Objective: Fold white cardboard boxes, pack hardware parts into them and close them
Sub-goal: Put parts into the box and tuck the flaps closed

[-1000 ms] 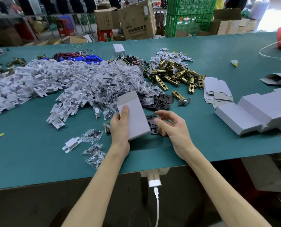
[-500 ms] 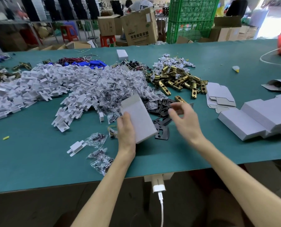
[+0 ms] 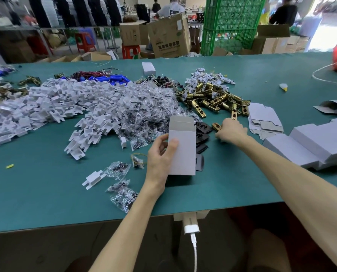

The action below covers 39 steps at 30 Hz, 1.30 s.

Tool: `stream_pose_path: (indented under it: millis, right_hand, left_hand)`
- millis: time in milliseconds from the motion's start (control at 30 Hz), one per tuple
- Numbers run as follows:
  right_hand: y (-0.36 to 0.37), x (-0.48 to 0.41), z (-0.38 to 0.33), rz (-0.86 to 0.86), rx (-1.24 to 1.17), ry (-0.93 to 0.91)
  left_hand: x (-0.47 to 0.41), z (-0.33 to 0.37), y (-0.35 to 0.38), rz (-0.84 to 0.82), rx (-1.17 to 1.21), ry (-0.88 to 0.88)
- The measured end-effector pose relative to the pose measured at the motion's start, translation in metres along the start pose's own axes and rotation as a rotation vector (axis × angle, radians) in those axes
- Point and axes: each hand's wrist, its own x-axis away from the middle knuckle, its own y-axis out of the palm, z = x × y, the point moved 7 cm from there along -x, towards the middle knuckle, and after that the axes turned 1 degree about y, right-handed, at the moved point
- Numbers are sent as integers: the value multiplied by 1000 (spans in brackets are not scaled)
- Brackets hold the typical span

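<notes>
While the white cardboard box [image 3: 182, 150] is held upright over the green table [image 3: 46, 193] near the front edge, its top flap is seen standing open. Whether the box bottom touches the table cannot be told. The box is gripped by the left hand [image 3: 157, 160]: thumb pressed flat on the front face, fingers curled round the left wall. The right hand [image 3: 233, 131] is placed knuckles-up to the right of the box, fingers curled down on a single brass latch [image 3: 216, 126]. One end of the latch is seen sticking out at the fingertips; the rest is hidden under the hand. Black plates [image 3: 202, 132] are stacked between box and right hand, partly covered by the box. Behind them, a heap of brass latches [image 3: 212, 99], a heap of bagged screws [image 3: 144, 110] and a heap of white plastic parts [image 3: 55, 107] are laid out. Flat box blanks [image 3: 263, 116] are stacked right of the right hand, with folded boxes [image 3: 310, 146] beyond them.
</notes>
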Motion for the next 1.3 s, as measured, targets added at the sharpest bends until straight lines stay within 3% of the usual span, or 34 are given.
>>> stream_pose_path:
  millis: [233, 333, 433, 500, 633, 800, 1000, 1300]
  right_hand:
    - [-30, 8, 18, -61, -648, 14]
    - [-60, 30, -3, -64, -991, -101]
    - [-93, 58, -30, -50, -1147, -291]
    - [-105, 79, -53, -72, -1124, -429]
    - [-109, 110, -92, 17, -858, -616]
    - [-96, 129, -117, 146, -511, -669]
    - [-105, 134, -123, 225, -398, -763]
    - [-83, 130, -125, 80, -252, -758]
  left_hand:
    - [0, 6, 6, -65, 76, 39]
    - [0, 5, 5, -60, 70, 44]
    - [0, 5, 5, -56, 59, 47]
    - [1, 5, 5, -61, 62, 44]
    - [2, 6, 8, -86, 67, 53]
    - [3, 7, 9, -102, 71, 58]
    - [4, 9, 7, -92, 72, 69]
    - [4, 8, 10, -126, 69, 71]
